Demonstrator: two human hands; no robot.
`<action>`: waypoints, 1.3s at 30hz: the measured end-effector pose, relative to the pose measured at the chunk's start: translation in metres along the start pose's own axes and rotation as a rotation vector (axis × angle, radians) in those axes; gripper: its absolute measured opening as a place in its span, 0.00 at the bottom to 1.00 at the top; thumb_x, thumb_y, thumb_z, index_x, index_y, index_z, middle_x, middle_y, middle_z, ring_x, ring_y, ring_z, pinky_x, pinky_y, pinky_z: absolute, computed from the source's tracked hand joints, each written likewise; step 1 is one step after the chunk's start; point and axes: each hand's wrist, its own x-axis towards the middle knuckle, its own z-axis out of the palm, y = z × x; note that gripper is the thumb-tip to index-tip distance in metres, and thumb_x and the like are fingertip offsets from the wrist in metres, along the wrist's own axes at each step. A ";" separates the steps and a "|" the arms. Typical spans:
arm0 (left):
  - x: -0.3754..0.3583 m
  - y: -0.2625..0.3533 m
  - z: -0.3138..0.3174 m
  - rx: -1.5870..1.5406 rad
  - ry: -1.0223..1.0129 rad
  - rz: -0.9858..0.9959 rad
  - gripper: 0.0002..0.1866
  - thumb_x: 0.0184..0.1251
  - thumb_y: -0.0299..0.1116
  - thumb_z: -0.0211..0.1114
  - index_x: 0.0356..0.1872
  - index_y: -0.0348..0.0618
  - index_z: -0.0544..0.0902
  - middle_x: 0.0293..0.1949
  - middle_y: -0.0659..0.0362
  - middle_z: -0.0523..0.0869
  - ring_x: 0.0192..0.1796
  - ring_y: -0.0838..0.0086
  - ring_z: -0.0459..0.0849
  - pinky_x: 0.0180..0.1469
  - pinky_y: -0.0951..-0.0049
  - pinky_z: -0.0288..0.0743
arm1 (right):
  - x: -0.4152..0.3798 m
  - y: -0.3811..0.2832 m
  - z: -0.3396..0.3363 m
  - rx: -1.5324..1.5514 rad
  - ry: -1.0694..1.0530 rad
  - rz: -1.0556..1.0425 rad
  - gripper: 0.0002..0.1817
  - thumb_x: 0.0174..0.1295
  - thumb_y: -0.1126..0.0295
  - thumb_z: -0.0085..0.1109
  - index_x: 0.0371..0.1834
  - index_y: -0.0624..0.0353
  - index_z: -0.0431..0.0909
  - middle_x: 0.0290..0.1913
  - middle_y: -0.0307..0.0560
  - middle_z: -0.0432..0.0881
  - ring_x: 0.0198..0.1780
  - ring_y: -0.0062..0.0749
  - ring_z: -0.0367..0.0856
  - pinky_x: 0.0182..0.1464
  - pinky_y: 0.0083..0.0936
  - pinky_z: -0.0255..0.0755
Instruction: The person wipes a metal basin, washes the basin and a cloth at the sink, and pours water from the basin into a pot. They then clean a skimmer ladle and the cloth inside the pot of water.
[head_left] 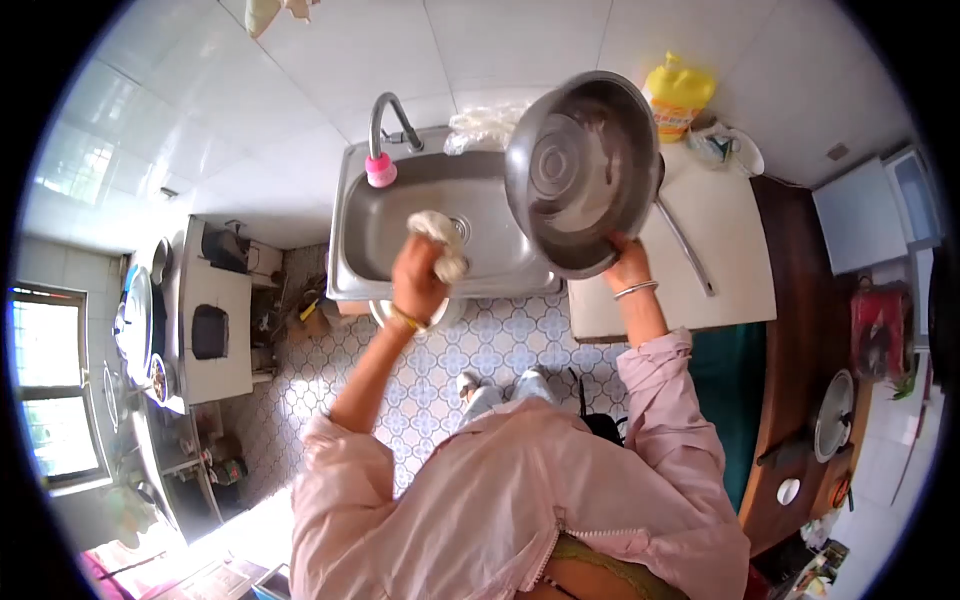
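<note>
A: Right, hands first. Left hand [418,278] closed round a pale cloth [443,243], bunched up, held over the sink [350,250] basin.

B: And the other?

A: Right hand [628,268] clamped on the lower rim of a steel bowl [583,170], fingers under the edge. Hands are apart, the bowl up and to the right of the cloth.

B: Which way does the bowl face?

A: Tipped up on edge, hollow side turned toward the camera and a little toward the cloth. It is round, so no real long axis; the rim plane runs steeply from top right down to the gripped edge. It hangs over the seam between sink and white counter [720,260].

B: Surroundings?

A: Steel sink with a curved faucet [388,115] carrying a pink fitting. On the counter, a long metal handle [685,245] running diagonally behind the bowl, and a yellow bottle [678,95] against the white tiled wall. Patterned tile floor below. Window [50,390] at far left, beside a cluttered counter.
</note>
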 end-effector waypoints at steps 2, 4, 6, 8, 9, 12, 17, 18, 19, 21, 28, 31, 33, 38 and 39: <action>-0.011 0.043 0.025 -0.273 0.100 0.001 0.14 0.34 0.24 0.63 0.29 0.41 0.74 0.32 0.51 0.75 0.36 0.54 0.74 0.36 0.56 0.67 | 0.011 0.022 0.002 -0.229 -0.050 -0.069 0.14 0.49 0.81 0.53 0.41 0.69 0.69 0.40 0.51 0.76 0.38 0.36 0.77 0.43 0.30 0.74; 0.012 0.095 0.033 -0.016 -0.022 0.343 0.19 0.36 0.32 0.63 0.37 0.46 0.79 0.47 0.50 0.74 0.57 0.50 0.66 0.58 0.48 0.57 | 0.000 0.043 0.026 -0.110 -0.074 0.038 0.14 0.46 0.80 0.57 0.38 0.67 0.70 0.38 0.51 0.75 0.37 0.36 0.77 0.40 0.33 0.75; -0.005 0.096 0.057 0.141 -0.142 0.377 0.16 0.42 0.36 0.62 0.38 0.53 0.79 0.46 0.53 0.75 0.56 0.51 0.67 0.60 0.42 0.47 | 0.004 0.051 0.020 -0.198 -0.216 0.252 0.17 0.46 0.78 0.58 0.41 0.66 0.69 0.41 0.52 0.75 0.39 0.37 0.77 0.43 0.32 0.74; 0.001 0.097 0.061 0.230 0.055 0.469 0.16 0.44 0.38 0.60 0.39 0.60 0.78 0.47 0.56 0.75 0.57 0.53 0.67 0.60 0.42 0.45 | -0.051 0.028 0.066 -0.733 -0.928 -0.364 0.17 0.54 0.74 0.50 0.48 0.62 0.68 0.47 0.46 0.74 0.44 0.33 0.75 0.46 0.28 0.72; 0.013 0.100 0.052 0.241 0.059 0.459 0.16 0.44 0.38 0.60 0.39 0.60 0.78 0.47 0.56 0.75 0.57 0.53 0.67 0.60 0.42 0.45 | -0.065 0.026 0.076 -0.855 -1.149 -0.605 0.17 0.57 0.72 0.48 0.51 0.61 0.68 0.48 0.45 0.74 0.46 0.32 0.74 0.47 0.27 0.72; 0.065 0.112 0.019 0.292 0.091 0.369 0.18 0.45 0.38 0.59 0.42 0.60 0.77 0.49 0.55 0.74 0.56 0.52 0.67 0.57 0.42 0.50 | -0.074 0.051 0.066 -0.209 -0.697 0.112 0.16 0.59 0.62 0.44 0.47 0.54 0.70 0.35 0.39 0.76 0.27 0.29 0.71 0.37 0.24 0.71; 0.115 0.082 -0.012 -0.055 -0.114 0.013 0.21 0.51 0.34 0.55 0.50 0.46 0.73 0.47 0.48 0.74 0.54 0.51 0.68 0.58 0.58 0.59 | -0.076 0.063 0.057 -0.247 -0.610 0.226 0.15 0.57 0.64 0.45 0.46 0.55 0.71 0.34 0.40 0.76 0.26 0.29 0.71 0.35 0.24 0.71; 0.119 0.073 -0.015 -0.076 -0.150 -0.053 0.20 0.55 0.34 0.54 0.52 0.44 0.72 0.47 0.48 0.75 0.54 0.58 0.70 0.57 0.68 0.62 | -0.076 0.063 0.054 -0.256 -0.600 0.235 0.15 0.57 0.65 0.45 0.46 0.55 0.71 0.33 0.40 0.76 0.25 0.29 0.71 0.34 0.24 0.71; 0.122 0.061 -0.014 -0.274 -0.195 -0.217 0.20 0.57 0.34 0.52 0.52 0.41 0.71 0.47 0.50 0.75 0.54 0.62 0.71 0.56 0.70 0.63 | -0.075 0.062 0.052 -0.263 -0.592 0.236 0.15 0.56 0.65 0.45 0.45 0.55 0.71 0.33 0.40 0.76 0.25 0.29 0.71 0.34 0.24 0.71; 0.121 0.035 -0.003 -0.685 -0.214 -0.527 0.21 0.61 0.36 0.50 0.53 0.37 0.70 0.48 0.50 0.75 0.52 0.66 0.73 0.54 0.74 0.64 | -0.072 0.059 0.047 -0.262 -0.564 0.230 0.14 0.56 0.66 0.45 0.45 0.56 0.71 0.33 0.41 0.76 0.25 0.29 0.71 0.33 0.24 0.70; 0.022 0.003 0.080 -1.112 -0.266 -0.757 0.22 0.67 0.40 0.40 0.58 0.37 0.62 0.50 0.58 0.73 0.51 0.76 0.71 0.54 0.77 0.63 | -0.062 0.059 0.040 -0.227 -0.470 0.182 0.13 0.53 0.69 0.46 0.42 0.57 0.72 0.31 0.42 0.76 0.23 0.28 0.70 0.30 0.23 0.70; -0.017 0.065 0.083 -0.748 -0.247 -0.426 0.20 0.63 0.31 0.47 0.56 0.35 0.64 0.52 0.53 0.70 0.54 0.69 0.67 0.58 0.73 0.58 | -0.057 0.061 0.039 -0.208 -0.453 0.177 0.13 0.52 0.70 0.46 0.41 0.57 0.72 0.30 0.42 0.77 0.22 0.28 0.70 0.29 0.23 0.70; -0.010 0.099 0.076 -0.505 -0.141 -0.144 0.21 0.58 0.28 0.50 0.54 0.35 0.65 0.54 0.47 0.67 0.58 0.58 0.63 0.61 0.63 0.52 | -0.057 0.058 0.036 -0.217 -0.454 0.185 0.13 0.51 0.71 0.47 0.41 0.58 0.72 0.30 0.42 0.77 0.21 0.28 0.70 0.28 0.22 0.70; 0.051 0.098 0.052 -0.276 -0.136 0.168 0.20 0.54 0.39 0.49 0.46 0.39 0.73 0.52 0.43 0.68 0.58 0.45 0.59 0.61 0.46 0.44 | -0.067 0.049 0.032 -0.243 -0.494 0.224 0.12 0.50 0.73 0.47 0.39 0.58 0.73 0.29 0.43 0.77 0.20 0.28 0.70 0.26 0.22 0.70; 0.062 0.087 0.054 -0.243 -0.094 0.141 0.19 0.54 0.37 0.49 0.46 0.39 0.73 0.51 0.44 0.68 0.57 0.45 0.59 0.60 0.48 0.46 | -0.069 0.051 0.033 -0.239 -0.497 0.233 0.12 0.49 0.73 0.47 0.39 0.58 0.73 0.29 0.43 0.77 0.20 0.28 0.70 0.25 0.22 0.69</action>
